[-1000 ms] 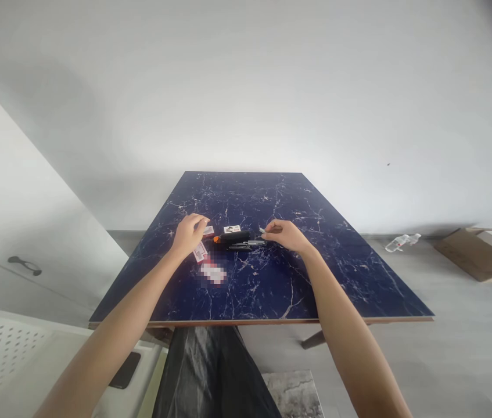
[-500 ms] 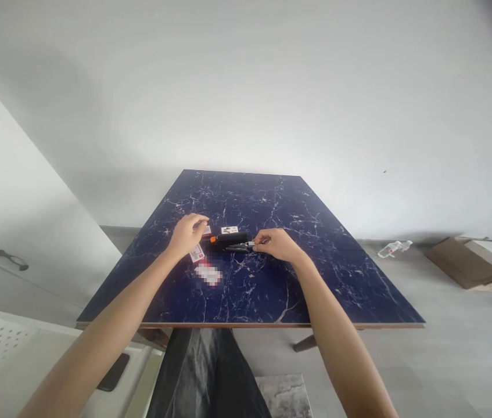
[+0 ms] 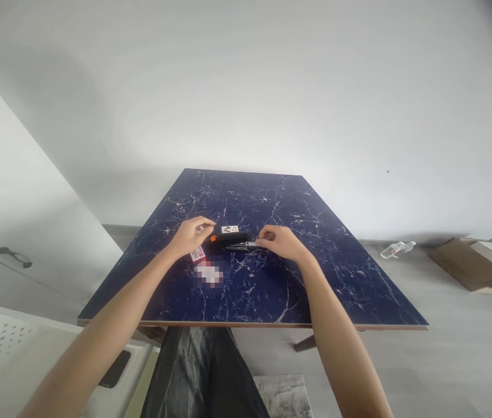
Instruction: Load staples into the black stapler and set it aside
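Note:
A black stapler [image 3: 232, 238] with an orange end lies on the dark blue marbled table [image 3: 246, 197], its long side facing me. Its silver metal part sticks out at the right end, where the bent fingers of my right hand [image 3: 278, 241] pinch it. Beside the orange end hovers my left hand [image 3: 189, 237], fingers stretched and thumb apart, with nothing visible in it. A small red and white box [image 3: 197, 254] lies partly under my left hand. Behind the stapler is a small white printed box [image 3: 229, 229]. Nearer to me lies a blurred red and white item [image 3: 209, 273].
At the left stand a white cabinet [image 3: 19, 174] and a pale perforated surface with a dark phone-like object [image 3: 115, 369]. On the floor at right lie a clear plastic bottle [image 3: 397, 249] and a cardboard box [image 3: 463, 264]. A white wall rises behind the table.
My left hand has moved slightly right, toward the stapler's orange end, its fingers reaching further out. My right hand has shifted slightly right, still at the silver part.

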{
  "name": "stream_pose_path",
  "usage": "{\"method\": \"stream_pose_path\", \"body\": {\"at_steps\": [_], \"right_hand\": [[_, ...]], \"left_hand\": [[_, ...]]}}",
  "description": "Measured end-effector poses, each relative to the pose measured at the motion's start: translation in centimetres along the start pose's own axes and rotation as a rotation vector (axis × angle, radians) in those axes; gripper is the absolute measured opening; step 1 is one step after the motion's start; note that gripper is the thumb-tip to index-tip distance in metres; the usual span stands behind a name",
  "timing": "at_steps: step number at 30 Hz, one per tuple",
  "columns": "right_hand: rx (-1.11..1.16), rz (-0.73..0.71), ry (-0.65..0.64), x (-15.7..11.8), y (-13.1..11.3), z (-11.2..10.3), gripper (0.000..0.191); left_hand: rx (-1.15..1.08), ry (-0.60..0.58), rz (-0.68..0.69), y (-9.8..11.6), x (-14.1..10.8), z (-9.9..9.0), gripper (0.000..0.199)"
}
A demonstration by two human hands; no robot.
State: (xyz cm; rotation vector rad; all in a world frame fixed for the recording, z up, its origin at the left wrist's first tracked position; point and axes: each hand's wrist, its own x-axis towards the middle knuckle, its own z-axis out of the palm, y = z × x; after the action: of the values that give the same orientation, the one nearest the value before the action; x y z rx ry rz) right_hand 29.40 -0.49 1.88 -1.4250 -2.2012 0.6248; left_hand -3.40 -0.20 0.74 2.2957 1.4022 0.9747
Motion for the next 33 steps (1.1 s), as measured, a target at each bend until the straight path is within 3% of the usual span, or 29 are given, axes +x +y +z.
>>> {"method": "stream_pose_path", "body": {"at_steps": [2,6,9,13,17,25,33], "right_hand": [[-0.037,0.054,0.022,-0.2,0.4,-0.7,0.025],[-0.044,0.052,-0.14,-0.4,0.3,-0.7,0.017],[-0.007,-0.013,-0.159,-0.5,-0.5,-0.2,0.011],[0.02,0.029,-0.106,-0.6,-1.3,-0.3,0.012],[0.043,0.03,-0.142,-0.9,-2.0,-0.6,0.014],[0.057,0.002,-0.082,-0.6,-4.2,1.7,0.028],[0.048,-0.041,-0.017,-0.6,-4.4,2.6,0.031]], "left_hand": [[-0.01,-0.116,0.033,0.3,-0.1,-0.4,0.037],[0.061,-0.245,0.057,0.2,-0.3,-0.1,0.054],[0.076,-0.236,0.022,-0.3,-0.3,0.6,0.058],[0.079,-0.244,-0.035,-0.1,-0.5,0.7,0.062],[0.084,-0.264,-0.08,0.4,-0.5,0.4,0.061],[0.016,-0.258,-0.038,-0.1,-0.1,0.8,0.052],[0.025,-0.271,-0.031,0.1,0.1,0.5,0.046]]}}
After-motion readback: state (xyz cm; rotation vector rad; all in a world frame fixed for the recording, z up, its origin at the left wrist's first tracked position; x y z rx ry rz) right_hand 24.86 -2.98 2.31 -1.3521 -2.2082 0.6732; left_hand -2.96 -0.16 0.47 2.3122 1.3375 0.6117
